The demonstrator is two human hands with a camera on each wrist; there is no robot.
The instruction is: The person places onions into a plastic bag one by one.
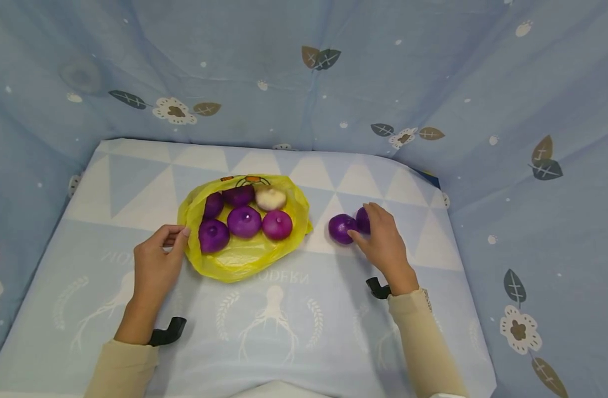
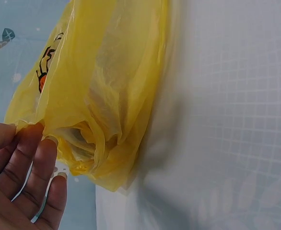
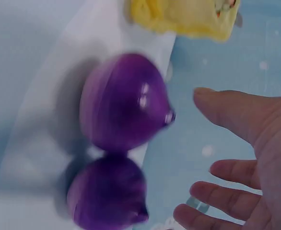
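A yellow plastic bag [image 1: 244, 257] lies open on the table with several purple onions [image 1: 244, 221] and one pale onion [image 1: 271, 198] in it. My left hand [image 1: 157, 260] pinches the bag's left rim. In the left wrist view, fingertips [image 2: 32, 136] touch the crumpled yellow bag [image 2: 107, 96]. Two loose purple onions [image 1: 340, 228] [image 1: 362, 219] sit side by side to the right of the bag. My right hand [image 1: 383, 243] hovers at them with its fingers spread. The right wrist view shows the onions [image 3: 123, 103] [image 3: 107, 194] just clear of the hand [image 3: 260, 153].
The table wears a pale blue and white cloth [image 1: 294, 309] with triangles and printed figures. Blue fabric walls [image 1: 304, 72] with leaf and flower prints close it in at the back and on both sides. Black wrist mounts [image 1: 167, 330] [image 1: 377, 287] sit under both forearms.
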